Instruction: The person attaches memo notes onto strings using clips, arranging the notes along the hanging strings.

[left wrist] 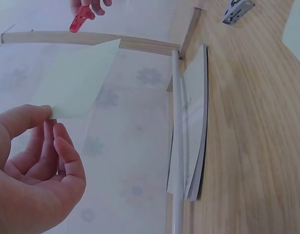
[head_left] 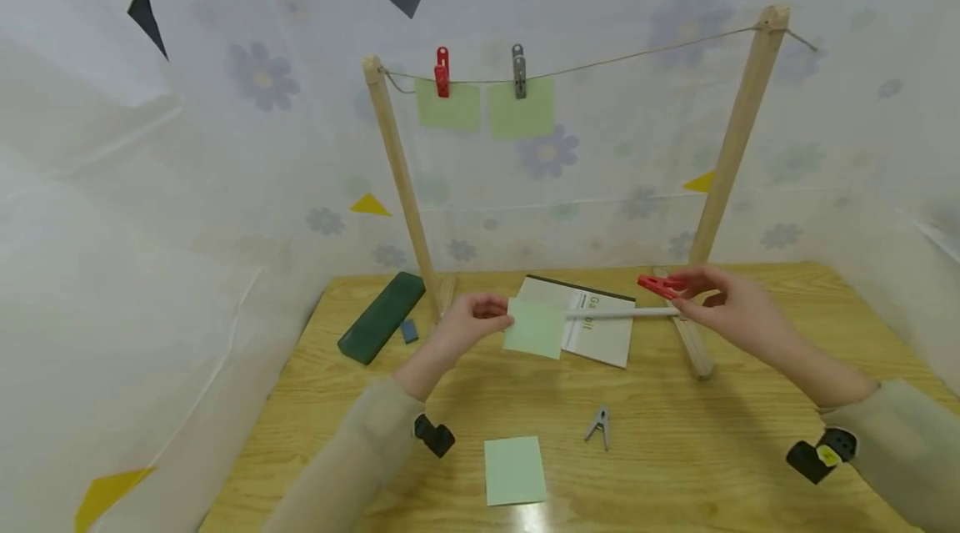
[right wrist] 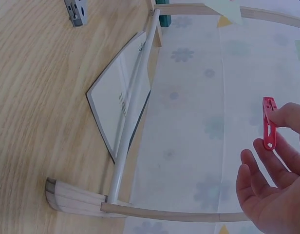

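We seem to prepare the hanging: left hand [head_left: 467,326] pinches paper [head_left: 536,328], right hand [head_left: 731,305] pinches red clip [head_left: 658,287]; next, both should reach the string [head_left: 637,55].

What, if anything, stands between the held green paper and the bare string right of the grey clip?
Nothing visible does: the left hand holds the green paper in front of the white bar and notebook, below the string.
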`<state>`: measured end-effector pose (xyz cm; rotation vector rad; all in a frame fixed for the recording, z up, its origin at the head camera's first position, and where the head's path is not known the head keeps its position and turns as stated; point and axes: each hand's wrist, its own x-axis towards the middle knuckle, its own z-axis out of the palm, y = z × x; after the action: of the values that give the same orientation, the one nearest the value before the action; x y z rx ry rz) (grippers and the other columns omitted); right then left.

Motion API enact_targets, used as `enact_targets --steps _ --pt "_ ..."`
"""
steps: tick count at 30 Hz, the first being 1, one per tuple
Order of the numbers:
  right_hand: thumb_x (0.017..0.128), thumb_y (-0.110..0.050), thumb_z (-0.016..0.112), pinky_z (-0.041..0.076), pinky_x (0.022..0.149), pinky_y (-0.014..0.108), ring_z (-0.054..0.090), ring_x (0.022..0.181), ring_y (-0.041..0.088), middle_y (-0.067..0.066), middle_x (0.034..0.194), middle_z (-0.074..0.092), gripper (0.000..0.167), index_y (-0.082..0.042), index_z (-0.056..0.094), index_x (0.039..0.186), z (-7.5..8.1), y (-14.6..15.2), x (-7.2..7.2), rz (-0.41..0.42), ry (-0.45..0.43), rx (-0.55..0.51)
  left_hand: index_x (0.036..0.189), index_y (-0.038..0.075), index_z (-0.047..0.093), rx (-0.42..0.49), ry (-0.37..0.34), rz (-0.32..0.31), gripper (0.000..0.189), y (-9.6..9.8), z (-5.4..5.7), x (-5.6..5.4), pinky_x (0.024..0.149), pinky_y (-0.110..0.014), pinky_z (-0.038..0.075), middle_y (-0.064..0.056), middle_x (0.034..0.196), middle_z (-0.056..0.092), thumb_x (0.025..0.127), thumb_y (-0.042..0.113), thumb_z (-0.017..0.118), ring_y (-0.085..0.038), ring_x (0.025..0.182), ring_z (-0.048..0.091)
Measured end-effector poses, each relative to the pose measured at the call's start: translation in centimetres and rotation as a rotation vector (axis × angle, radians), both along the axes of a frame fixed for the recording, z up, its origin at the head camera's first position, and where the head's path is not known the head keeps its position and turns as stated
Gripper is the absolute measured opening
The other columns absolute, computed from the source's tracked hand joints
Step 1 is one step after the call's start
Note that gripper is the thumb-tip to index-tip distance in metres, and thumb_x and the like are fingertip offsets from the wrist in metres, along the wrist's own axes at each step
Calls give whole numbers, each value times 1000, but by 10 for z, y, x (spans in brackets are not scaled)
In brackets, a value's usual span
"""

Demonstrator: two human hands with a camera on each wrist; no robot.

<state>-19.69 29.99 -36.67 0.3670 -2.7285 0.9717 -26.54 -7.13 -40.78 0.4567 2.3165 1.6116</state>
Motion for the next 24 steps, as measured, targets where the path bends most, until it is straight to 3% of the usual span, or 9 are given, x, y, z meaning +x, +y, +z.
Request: enact_targets --steps 6,11,17,24 --pt "95 -21 68 52 71 16 53 84 -13 15 107 70 37 -4 63 127 8 -2 -4 -15 22 -5 118 5 66 44 -8 35 26 13 9 -3 88 -33 52 -9 107 68 95 17 68 -15 96 63" --pt "95 -21 68 50 71 14 57 87 -6 15 108 70 36 -6 64 128 18 -6 -6 -19 50 -15 118 7 67 77 -16 57 27 22 16 -5 80 -29 51 -7 106 68 94 19 69 -15 95 62" --pt "95 -16 68 46 72 6 49 86 -19 18 110 69 36 -4 63 129 29 -9 -11 11 100 -64 122 6 65 110 -11 56 29 30 27 -10 94 -38 51 -8 111 68 95 16 68 -16 100 62" --pt "96 -18 66 44 72 4 49 86 -19 19 113 68 37 -6 63 131 44 -8 -15 -2 105 -70 122 3 65 157 43 65 29 38 43 -15 99 -42 50 -12 114 67 95 12 67 -21 106 62"
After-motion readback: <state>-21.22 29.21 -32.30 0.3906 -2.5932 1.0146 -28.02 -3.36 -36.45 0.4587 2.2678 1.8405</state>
